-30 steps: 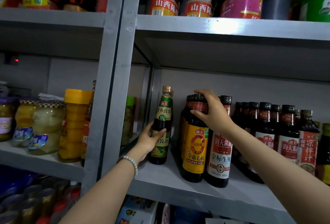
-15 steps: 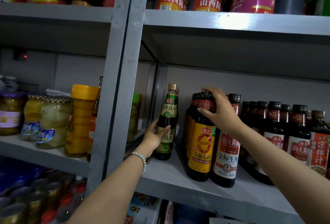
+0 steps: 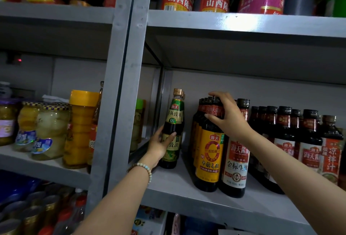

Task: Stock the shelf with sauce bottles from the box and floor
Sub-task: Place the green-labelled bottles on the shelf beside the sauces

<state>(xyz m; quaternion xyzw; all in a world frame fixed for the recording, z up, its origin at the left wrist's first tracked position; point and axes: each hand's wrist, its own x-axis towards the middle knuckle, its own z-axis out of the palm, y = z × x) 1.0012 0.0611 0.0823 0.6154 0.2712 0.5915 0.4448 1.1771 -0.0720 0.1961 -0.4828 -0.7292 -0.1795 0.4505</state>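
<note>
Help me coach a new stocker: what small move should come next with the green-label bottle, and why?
Probably slide the green-label sauce bottle right, toward the yellow-label soy sauce bottle. The left hand grips its lower body as it stands upright on the shelf, with bare shelf between the two. The right hand grips the yellow-label bottle's neck, steadying that row.

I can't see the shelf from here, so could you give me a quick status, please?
Left hand gripping green-label bottle, upright on shelf. Right hand on neck of yellow-label bottle. Nothing blocking.
</note>
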